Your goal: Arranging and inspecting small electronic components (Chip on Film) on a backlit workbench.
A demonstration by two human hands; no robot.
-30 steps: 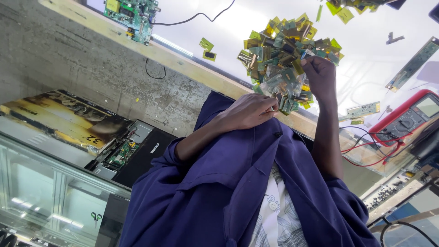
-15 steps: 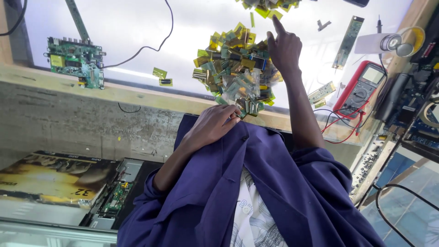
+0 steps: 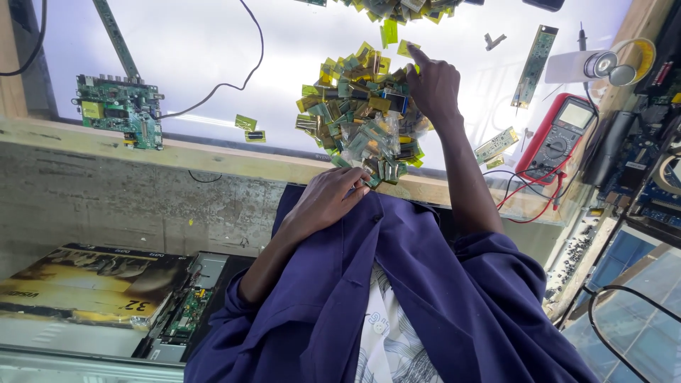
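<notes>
A heap of small yellow and green flex-circuit strips (image 3: 358, 117) lies on a lit white tabletop (image 3: 206, 57). My right hand (image 3: 433, 85) rests on the heap's far right side, its index finger stretched out onto a yellow strip and the other fingers loosely bent. My left hand (image 3: 328, 201) sits at the wooden table edge (image 3: 213, 156), fingers curled against the near end of the heap. Its fingertips are hidden, so I cannot see whether it holds a strip. Both arms come out of dark blue coat sleeves (image 3: 425, 298).
A green circuit board (image 3: 119, 110) with a black cable lies at the left. Two loose strips (image 3: 250, 129) lie between it and the heap. A red multimeter (image 3: 560, 138) with leads and narrow boards (image 3: 535, 53) are at the right. A printed carton (image 3: 85, 284) and open electronics sit below.
My right hand has gone from closed over the heap to index finger stretched toward its far side. My left hand stayed at the table edge. The view shifted, showing more of the left.
</notes>
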